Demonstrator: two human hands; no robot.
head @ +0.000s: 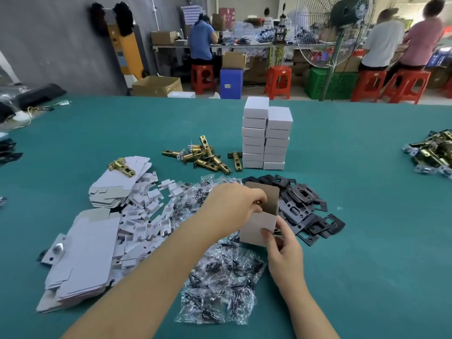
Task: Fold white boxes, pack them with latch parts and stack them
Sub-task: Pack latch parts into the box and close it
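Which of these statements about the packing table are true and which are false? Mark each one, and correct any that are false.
1. The right hand holds the open white box. True.
2. The finished boxes stand in a single stack. False: two stacks stand side by side.
3. The left hand is pushing a brass part into the box. True.
4. The black plates lie left of the flat cardboard blanks. False: they lie to the right.
5. The table is red. False: it is green.

left hand (pixel 232 204) in open white box (pixel 258 227), right hand (pixel 283 248) holding it
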